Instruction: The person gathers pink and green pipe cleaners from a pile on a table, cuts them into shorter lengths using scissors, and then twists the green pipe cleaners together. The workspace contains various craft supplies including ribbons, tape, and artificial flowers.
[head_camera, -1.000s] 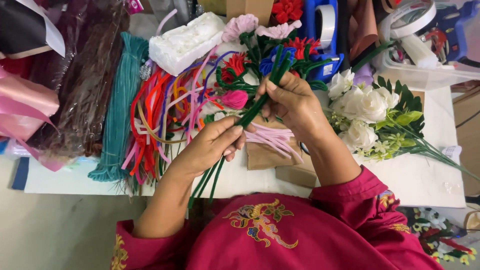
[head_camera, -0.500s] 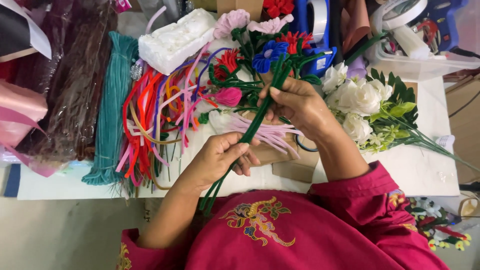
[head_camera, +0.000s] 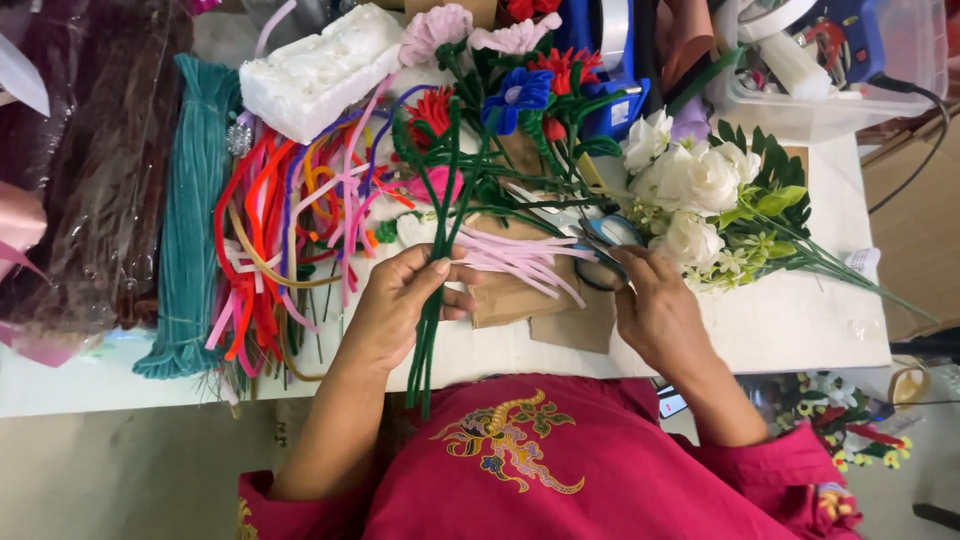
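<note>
The left hand has its fingers wrapped tight around a bunch of green stems, just left of the pink fuzzy sticks. Right of those sticks, the right hand touches the scissors, fingers loosely curled on them.

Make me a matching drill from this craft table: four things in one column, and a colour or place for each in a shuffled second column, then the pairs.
1. foam block
2. roses
3. green stems
4. scissors

a. held in the left hand
b. under the right hand
c. white, beside green leaves
d. white, at the table's far edge

Pairs: 1-d, 2-c, 3-a, 4-b
</note>
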